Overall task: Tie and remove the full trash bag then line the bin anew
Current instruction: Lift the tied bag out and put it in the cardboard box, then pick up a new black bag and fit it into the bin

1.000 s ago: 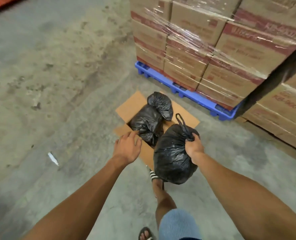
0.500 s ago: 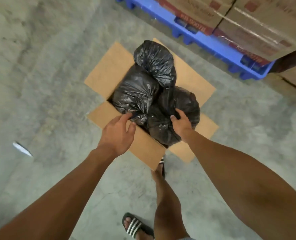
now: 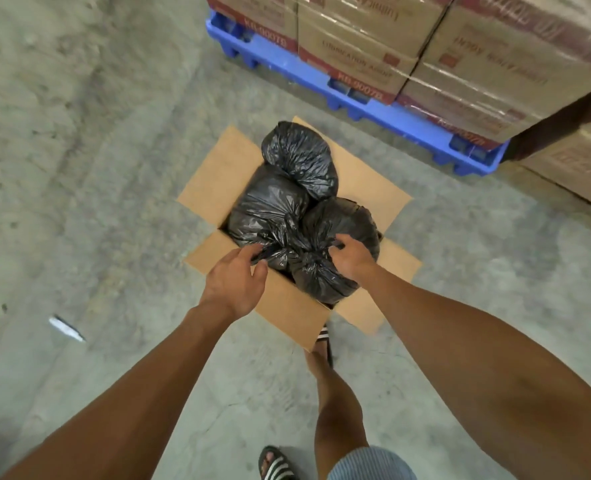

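An open cardboard box (image 3: 214, 174) sits on the concrete floor with three tied black trash bags in it. One bag (image 3: 301, 157) lies at the far side, a second (image 3: 266, 206) at the left, and the third (image 3: 342, 220) at the near right. My left hand (image 3: 233, 275) is over the box's near edge, its fingers pinching crumpled plastic of the left bag. My right hand (image 3: 351, 256) rests on top of the near right bag, fingers curled into its plastic. No bin is in view.
A blue pallet (image 3: 391, 116) stacked with shrink-wrapped cartons (image 3: 477, 64) stands just behind the box. More cartons (image 3: 581, 168) sit on the right. A white scrap (image 3: 66, 329) lies on the floor to the left. My sandalled feet (image 3: 276, 465) are below the box.
My right hand carried the tied bag over and lowered it into the box's near right side. My left hand moved from the box edge onto the left bag. The camera leaned closer.
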